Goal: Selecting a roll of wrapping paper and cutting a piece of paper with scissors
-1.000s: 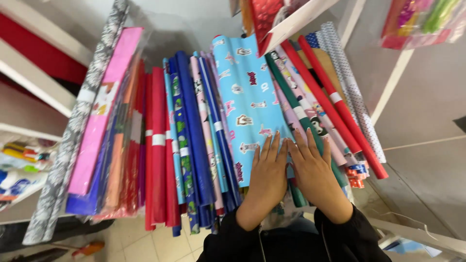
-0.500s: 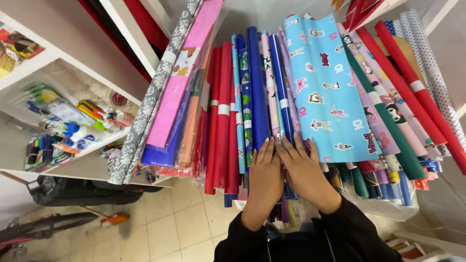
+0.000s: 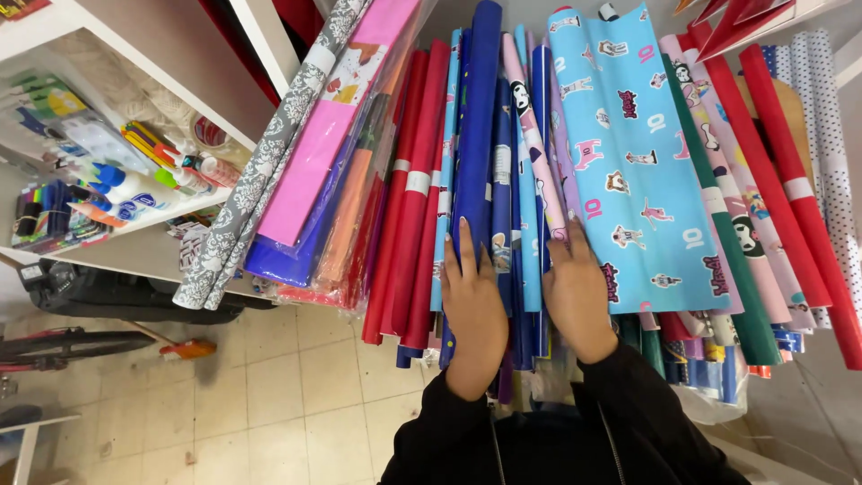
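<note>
I see my left hand flat, grip open, on a dark blue roll; my right hand, also open, touches the light blue patterned roll.

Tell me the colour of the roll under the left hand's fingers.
Dark blue roll, plain, under the left hand; the head view shows it.

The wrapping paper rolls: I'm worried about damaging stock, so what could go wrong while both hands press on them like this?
The left hand lies flat on the dark blue rolls, so pressing may dent or crease them. The right hand overlaps the edge of the light blue patterned sheet, which could crumple or tear. The rolls lean loosely together; parting them might let the red rolls slide toward the tiled floor.
</note>
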